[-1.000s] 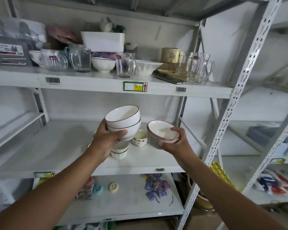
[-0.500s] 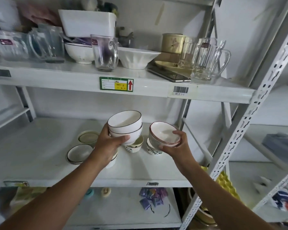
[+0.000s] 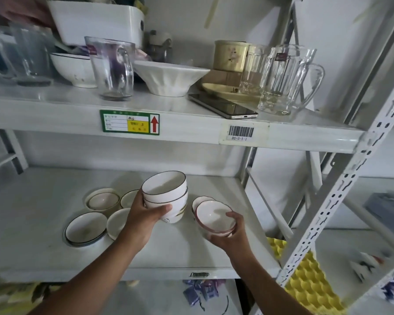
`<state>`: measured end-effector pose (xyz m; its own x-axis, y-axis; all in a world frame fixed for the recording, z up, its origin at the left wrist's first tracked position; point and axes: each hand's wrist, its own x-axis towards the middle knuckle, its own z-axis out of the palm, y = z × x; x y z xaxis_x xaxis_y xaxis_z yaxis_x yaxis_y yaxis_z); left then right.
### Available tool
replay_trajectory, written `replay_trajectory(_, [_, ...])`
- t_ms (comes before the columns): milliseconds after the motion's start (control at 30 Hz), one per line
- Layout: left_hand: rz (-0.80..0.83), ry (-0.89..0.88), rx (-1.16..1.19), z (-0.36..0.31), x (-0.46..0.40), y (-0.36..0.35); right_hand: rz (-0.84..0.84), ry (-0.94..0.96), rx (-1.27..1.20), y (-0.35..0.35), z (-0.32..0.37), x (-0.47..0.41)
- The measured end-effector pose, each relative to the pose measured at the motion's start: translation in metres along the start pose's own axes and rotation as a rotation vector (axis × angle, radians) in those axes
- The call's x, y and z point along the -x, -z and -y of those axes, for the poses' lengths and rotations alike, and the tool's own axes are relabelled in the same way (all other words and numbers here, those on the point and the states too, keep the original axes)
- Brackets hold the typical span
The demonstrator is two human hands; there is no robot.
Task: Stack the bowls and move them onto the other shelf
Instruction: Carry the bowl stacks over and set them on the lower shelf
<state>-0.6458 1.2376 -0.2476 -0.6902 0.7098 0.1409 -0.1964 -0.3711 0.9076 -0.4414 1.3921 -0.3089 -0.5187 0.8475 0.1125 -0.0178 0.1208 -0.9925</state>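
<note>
My left hand (image 3: 143,220) grips a stack of two white bowls with dark rims (image 3: 165,190), held above the middle shelf (image 3: 32,212). My right hand (image 3: 229,235) holds a white bowl with a reddish rim (image 3: 214,218), thumb over its near edge, just right of the stack. Behind it stands another bowl (image 3: 199,200) on the shelf. More bowls sit on the shelf to the left: a dark-rimmed one (image 3: 85,228), a plain white one (image 3: 117,222), a cream one (image 3: 102,200) and one (image 3: 127,197) partly hidden by my left hand. A small patterned bowl (image 3: 174,217) peeks out under the stack.
The upper shelf (image 3: 191,130) carries a glass mug (image 3: 110,67), a wide white bowl (image 3: 171,77), a phone (image 3: 223,106), a glass jug (image 3: 284,78), a yellow-green cup (image 3: 230,55) and a white tub (image 3: 96,21). A perforated upright (image 3: 341,185) stands right. Yellow trays (image 3: 309,280) lie below.
The view has drawn closer and lower to the shelves. Both hands with their bowls have dropped lower, nearer the middle shelf surface, and more bowls show on the left.
</note>
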Motion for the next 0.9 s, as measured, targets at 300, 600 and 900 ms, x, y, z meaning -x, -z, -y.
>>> replay_trajectory(300, [-0.028,-0.015,-0.128,0.049,-0.002,0.019,-0.067,-0.077,0.054,-0.009,-0.064,0.005])
replay_trajectory(600, [-0.029,-0.032,-0.207,0.101,0.011,0.036,-0.101,-0.040,0.132,-0.015,-0.093,0.009])
replay_trajectory(900, [-0.026,0.075,-0.196,0.128,0.014,0.043,-0.109,0.094,0.229,-0.026,-0.093,0.002])
